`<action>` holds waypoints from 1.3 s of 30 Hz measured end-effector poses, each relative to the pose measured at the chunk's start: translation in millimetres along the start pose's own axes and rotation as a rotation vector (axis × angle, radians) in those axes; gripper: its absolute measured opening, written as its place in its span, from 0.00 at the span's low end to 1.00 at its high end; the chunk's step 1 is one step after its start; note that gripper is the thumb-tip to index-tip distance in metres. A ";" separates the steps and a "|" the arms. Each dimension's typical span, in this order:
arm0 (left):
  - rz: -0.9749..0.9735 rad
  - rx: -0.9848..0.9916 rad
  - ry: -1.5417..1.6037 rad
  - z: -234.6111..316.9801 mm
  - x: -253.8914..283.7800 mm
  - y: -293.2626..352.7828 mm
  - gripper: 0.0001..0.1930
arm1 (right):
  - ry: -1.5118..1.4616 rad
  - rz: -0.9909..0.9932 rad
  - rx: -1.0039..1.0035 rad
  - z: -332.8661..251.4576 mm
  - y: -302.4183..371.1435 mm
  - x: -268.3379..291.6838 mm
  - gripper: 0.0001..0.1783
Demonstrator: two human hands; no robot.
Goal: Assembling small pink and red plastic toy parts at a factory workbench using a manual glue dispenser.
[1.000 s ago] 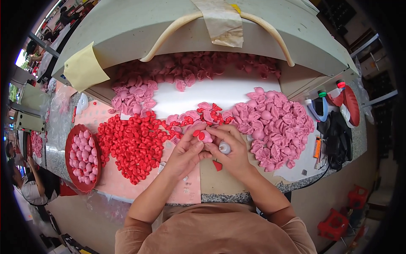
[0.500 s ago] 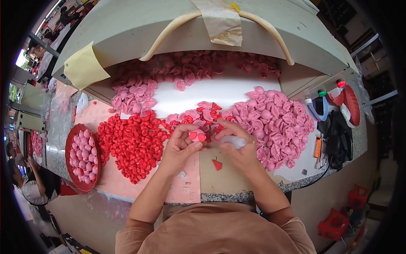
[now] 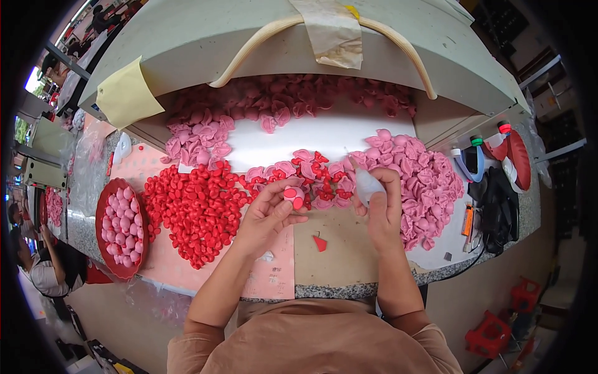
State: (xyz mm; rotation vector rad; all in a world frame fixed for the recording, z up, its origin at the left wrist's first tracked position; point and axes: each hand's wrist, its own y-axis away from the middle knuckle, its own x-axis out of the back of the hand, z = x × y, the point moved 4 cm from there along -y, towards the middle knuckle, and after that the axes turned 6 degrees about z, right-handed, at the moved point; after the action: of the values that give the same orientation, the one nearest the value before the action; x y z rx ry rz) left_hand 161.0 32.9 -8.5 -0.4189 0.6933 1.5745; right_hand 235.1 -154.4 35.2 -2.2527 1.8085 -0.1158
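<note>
Bright, even light fills the scene, with the white panel [image 3: 311, 134] glaring under the overhanging hood [image 3: 249, 43]. Shadows are soft. Fisheye bending curves the table [image 3: 349, 290] edge, and the corners are black.

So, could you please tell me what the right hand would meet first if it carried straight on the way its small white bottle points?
The right hand tips the white bottle up and left; probably the red and pink pieces come first, though depth is unclear.

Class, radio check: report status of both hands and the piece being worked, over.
Left hand pinching a small pink-and-red piece. Right hand gripping a small white squeeze bottle, tip apart from the piece. Red pieces pile beside; nothing between.
</note>
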 end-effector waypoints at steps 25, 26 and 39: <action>-0.095 -0.474 -1.067 -4.3 -40.9 8.4 0.22 | -0.249 0.157 -0.158 14.2 -6.1 4.3 0.21; -0.171 -0.536 -1.192 -6.0 -43.4 9.5 0.21 | -0.270 0.162 -0.169 15.8 -6.1 5.8 0.22; -0.021 -0.155 -0.346 -10.9 -15.8 3.8 0.22 | -0.270 0.159 -0.089 -4.7 0.1 5.9 0.24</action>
State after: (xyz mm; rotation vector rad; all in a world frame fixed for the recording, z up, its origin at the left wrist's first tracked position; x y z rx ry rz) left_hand 157.9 13.7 -5.9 -0.2563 0.3021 1.6349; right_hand 235.4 -160.7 39.2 -2.0521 1.8656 0.2890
